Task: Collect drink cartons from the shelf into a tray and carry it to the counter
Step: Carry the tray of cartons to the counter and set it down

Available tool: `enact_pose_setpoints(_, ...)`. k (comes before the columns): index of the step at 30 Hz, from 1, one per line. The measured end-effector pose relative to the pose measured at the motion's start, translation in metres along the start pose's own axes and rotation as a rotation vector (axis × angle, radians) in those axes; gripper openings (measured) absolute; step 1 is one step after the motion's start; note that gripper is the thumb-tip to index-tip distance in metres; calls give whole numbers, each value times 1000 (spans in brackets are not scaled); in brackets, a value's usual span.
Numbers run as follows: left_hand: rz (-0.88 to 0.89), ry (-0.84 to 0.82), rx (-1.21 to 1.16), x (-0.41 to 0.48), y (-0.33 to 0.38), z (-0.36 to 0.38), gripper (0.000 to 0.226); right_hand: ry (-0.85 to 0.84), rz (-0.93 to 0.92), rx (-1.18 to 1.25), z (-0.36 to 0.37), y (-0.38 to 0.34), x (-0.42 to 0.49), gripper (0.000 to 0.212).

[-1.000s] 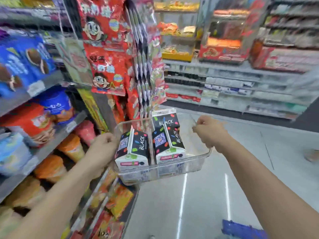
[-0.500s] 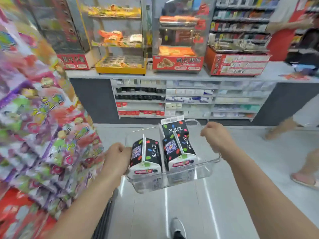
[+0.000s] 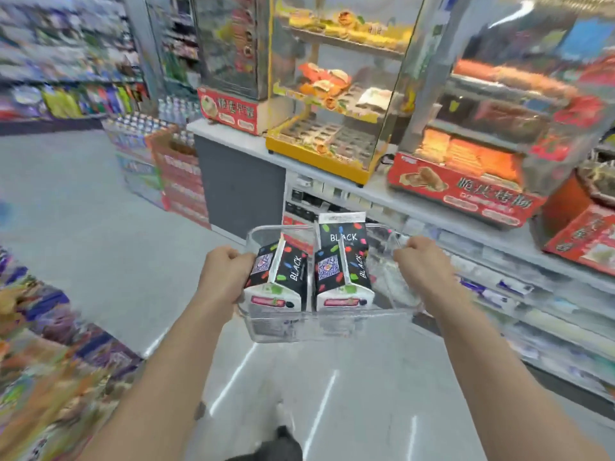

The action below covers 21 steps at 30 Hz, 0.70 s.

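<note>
I hold a clear plastic tray (image 3: 332, 322) out in front of me at chest height. My left hand (image 3: 223, 274) grips its left rim and my right hand (image 3: 421, 266) grips its right rim. Inside stand three black "BLACK" drink cartons with coloured spots: one at the left (image 3: 278, 277), one at the front right (image 3: 342, 277) and one behind it (image 3: 342, 231). The white counter (image 3: 376, 188) runs just beyond the tray, from the upper middle down to the right.
On the counter stand a yellow-framed glass food warmer (image 3: 332, 94), a red hot-food case (image 3: 472, 181) and a smaller red-based cabinet (image 3: 233, 111). Small goods fill shelves under the counter. Stacked water-bottle cases (image 3: 156, 161) stand to the left. A snack rack (image 3: 40, 361) is at my left.
I have turned away from the snack shelf and walked closer to the counter, which now fills the upper right. Both hands keep the same grip on the tray; the cartons have not shifted.
</note>
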State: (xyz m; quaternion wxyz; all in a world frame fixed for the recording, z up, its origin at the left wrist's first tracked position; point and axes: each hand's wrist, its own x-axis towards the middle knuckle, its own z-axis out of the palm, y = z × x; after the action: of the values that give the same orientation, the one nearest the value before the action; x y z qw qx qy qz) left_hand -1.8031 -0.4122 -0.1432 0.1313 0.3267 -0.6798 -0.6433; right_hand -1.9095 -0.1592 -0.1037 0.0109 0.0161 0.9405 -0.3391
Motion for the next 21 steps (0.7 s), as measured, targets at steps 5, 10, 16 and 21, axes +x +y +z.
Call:
enact_pose_setpoints(5,-18,78,-5,122,25,19,12,-85,-111,43,54,-44,124,11)
enact_pose_setpoints(10,-88,104,-23,245,59,33,18,-152,-144,66,105,-94,244,16)
enact_pose_setpoints(16,-141,173,47,378,87,28,29,-283,-147,88,163,-161,357,18)
enact_pose_setpoints(21,-202,178,144,503,110,5,23,-436,-114,214,244,-213,450,28)
